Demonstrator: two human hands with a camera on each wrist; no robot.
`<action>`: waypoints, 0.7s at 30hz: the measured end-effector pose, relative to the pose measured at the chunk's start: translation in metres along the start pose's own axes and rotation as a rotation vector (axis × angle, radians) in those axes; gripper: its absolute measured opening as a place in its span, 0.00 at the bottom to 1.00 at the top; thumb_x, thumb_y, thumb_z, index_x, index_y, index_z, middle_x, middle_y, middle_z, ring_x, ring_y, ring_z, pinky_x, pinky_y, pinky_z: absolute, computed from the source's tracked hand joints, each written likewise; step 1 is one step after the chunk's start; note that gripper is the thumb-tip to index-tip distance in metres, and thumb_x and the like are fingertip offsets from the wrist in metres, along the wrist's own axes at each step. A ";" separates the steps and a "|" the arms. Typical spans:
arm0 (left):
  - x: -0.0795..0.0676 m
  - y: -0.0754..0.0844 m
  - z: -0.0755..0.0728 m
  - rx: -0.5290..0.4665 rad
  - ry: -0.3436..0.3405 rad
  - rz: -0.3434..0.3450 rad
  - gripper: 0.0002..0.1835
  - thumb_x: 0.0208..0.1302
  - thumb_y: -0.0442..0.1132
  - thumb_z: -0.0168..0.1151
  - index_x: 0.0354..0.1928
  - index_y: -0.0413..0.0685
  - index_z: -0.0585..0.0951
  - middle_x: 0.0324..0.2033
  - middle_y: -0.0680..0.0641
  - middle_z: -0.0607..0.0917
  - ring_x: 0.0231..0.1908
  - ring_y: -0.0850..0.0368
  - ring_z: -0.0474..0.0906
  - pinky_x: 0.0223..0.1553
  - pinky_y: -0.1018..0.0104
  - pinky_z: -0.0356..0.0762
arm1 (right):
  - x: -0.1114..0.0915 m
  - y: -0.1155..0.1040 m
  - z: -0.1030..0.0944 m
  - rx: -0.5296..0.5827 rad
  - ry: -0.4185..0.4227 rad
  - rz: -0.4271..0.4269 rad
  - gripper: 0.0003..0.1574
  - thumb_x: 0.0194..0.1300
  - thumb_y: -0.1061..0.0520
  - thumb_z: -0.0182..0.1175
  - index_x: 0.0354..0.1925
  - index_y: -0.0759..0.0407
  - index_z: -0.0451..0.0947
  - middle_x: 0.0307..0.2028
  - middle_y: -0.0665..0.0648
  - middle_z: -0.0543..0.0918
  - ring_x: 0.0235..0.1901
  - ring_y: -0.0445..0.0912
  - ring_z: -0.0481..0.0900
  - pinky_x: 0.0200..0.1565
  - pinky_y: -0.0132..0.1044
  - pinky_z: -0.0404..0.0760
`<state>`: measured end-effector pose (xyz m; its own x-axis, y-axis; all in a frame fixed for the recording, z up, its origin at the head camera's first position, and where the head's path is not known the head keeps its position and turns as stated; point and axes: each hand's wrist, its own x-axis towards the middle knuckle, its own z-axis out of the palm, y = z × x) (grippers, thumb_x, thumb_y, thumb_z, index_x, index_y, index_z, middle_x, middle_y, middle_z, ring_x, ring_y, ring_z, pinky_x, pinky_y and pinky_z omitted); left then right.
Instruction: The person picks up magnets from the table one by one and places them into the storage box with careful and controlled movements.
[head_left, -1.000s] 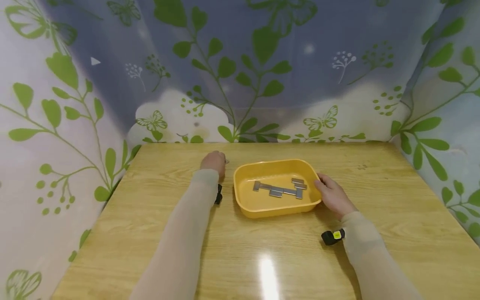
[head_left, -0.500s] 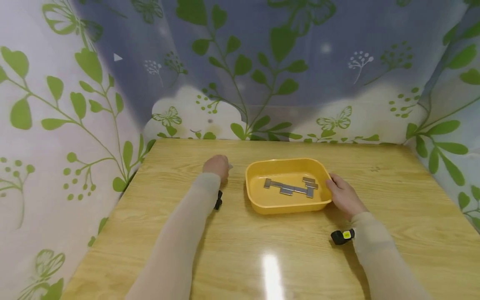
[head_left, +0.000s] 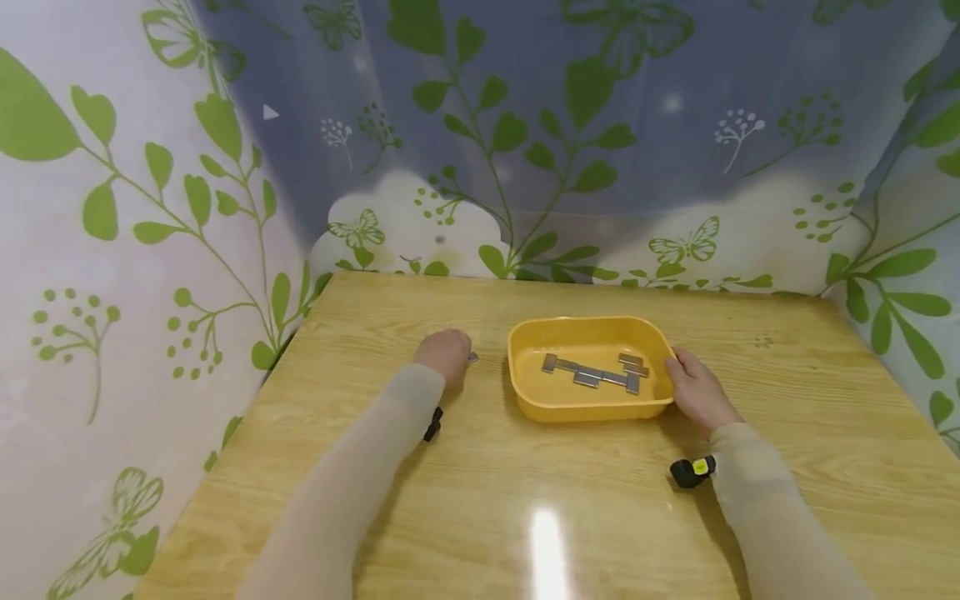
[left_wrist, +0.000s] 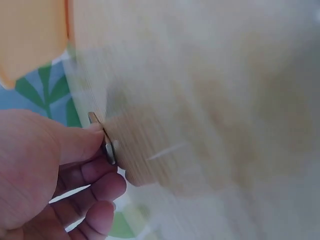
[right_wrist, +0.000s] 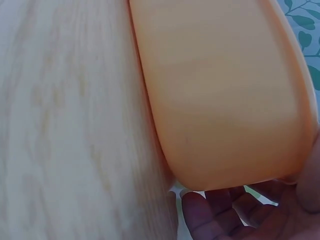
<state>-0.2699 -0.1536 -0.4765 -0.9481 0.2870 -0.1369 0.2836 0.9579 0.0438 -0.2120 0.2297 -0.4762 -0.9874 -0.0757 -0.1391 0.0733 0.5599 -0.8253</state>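
My left hand (head_left: 444, 358) is left of the yellow plastic tray (head_left: 592, 411), apart from it and over the wooden table. In the left wrist view, its thumb and index finger pinch a small flat metal piece (left_wrist: 108, 148), while the other fingers curl loosely below. Only a tip of that metal piece (head_left: 472, 357) shows in the head view. My right hand (head_left: 703, 393) holds the tray's right end, thumb at the rim and fingers against the outer wall. Several flat rectangular metal pieces (head_left: 587, 377) lie on the tray floor in a joined, branching row.
The wooden table (head_left: 480, 508) runs back to a printed curtain (head_left: 465, 225) with green leaves and butterflies, which also hangs at both sides. Each wrist bears a small black camera, such as the right wrist camera (head_left: 692, 472).
The left hand has drawn back toward the person and a little farther from the tray, still pinching the metal piece. The right hand keeps its hold. The head view has turned left.
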 end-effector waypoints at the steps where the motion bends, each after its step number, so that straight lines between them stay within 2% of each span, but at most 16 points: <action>1: -0.003 0.002 -0.001 0.004 0.000 0.014 0.06 0.68 0.41 0.60 0.35 0.47 0.79 0.30 0.52 0.78 0.30 0.58 0.77 0.34 0.63 0.79 | 0.000 0.000 0.000 -0.002 0.005 0.002 0.39 0.78 0.43 0.28 0.73 0.69 0.42 0.70 0.74 0.52 0.68 0.66 0.53 0.65 0.61 0.54; 8: -0.036 0.018 -0.001 0.048 0.002 0.172 0.08 0.67 0.42 0.61 0.30 0.48 0.80 0.25 0.53 0.78 0.27 0.60 0.76 0.34 0.65 0.78 | 0.000 0.002 0.001 0.000 0.010 0.009 0.38 0.79 0.45 0.28 0.73 0.70 0.43 0.70 0.74 0.52 0.68 0.66 0.53 0.65 0.61 0.54; 12: -0.055 0.033 0.000 0.110 0.025 0.268 0.07 0.66 0.41 0.61 0.31 0.48 0.80 0.25 0.54 0.79 0.27 0.60 0.77 0.34 0.67 0.78 | 0.001 0.002 0.000 -0.003 0.010 -0.007 0.38 0.79 0.45 0.28 0.73 0.70 0.42 0.70 0.74 0.52 0.68 0.66 0.53 0.65 0.60 0.54; 16: -0.072 0.055 0.003 0.194 0.069 0.375 0.05 0.65 0.40 0.61 0.32 0.49 0.82 0.27 0.53 0.81 0.28 0.61 0.78 0.33 0.69 0.78 | 0.001 0.001 -0.001 0.001 0.013 -0.021 0.37 0.79 0.46 0.28 0.73 0.70 0.44 0.69 0.74 0.55 0.67 0.66 0.55 0.65 0.60 0.55; 21: -0.090 0.093 0.005 0.253 0.103 0.499 0.06 0.64 0.38 0.61 0.29 0.50 0.83 0.24 0.54 0.81 0.24 0.62 0.76 0.26 0.70 0.76 | 0.000 -0.001 -0.001 0.002 0.020 -0.026 0.36 0.79 0.48 0.28 0.72 0.71 0.45 0.68 0.75 0.55 0.66 0.66 0.56 0.65 0.60 0.55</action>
<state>-0.1572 -0.0905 -0.4653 -0.6957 0.7156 -0.0625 0.7145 0.6806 -0.1619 -0.2126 0.2299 -0.4747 -0.9916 -0.0735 -0.1063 0.0477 0.5563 -0.8296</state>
